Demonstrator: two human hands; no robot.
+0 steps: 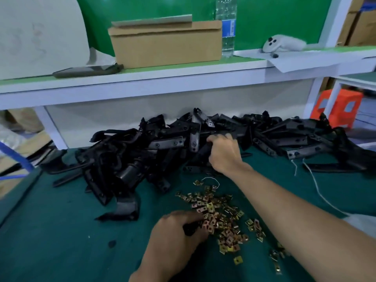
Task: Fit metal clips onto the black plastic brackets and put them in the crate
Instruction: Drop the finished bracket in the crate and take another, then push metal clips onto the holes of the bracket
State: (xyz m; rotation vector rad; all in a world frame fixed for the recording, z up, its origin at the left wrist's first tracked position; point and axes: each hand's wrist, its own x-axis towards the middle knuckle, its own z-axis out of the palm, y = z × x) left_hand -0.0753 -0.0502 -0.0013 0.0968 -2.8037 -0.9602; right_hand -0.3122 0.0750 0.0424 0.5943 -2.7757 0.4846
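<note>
Left hand (175, 233) at the clips, right hand (223, 153) in the bracket heap.

Nearest the camera, the left hand's fingers curl round a small black plastic part (188, 229), with its fingertips touching the near edge of a loose scatter of small brass-coloured metal clips (221, 216) on the dark green table mat (61, 241). The right hand reaches past the clips, fingers closed around a long black bracket (198, 157) at the front of the big heap of black plastic brackets (142, 155), which lies along the back of the mat below a white shelf (142, 78). A white string (317, 186) trails on the mat to the right. On the shelf stand a brown cardboard box (164, 43), a clear water bottle (226, 27) and a white handheld controller (281, 44).
</note>
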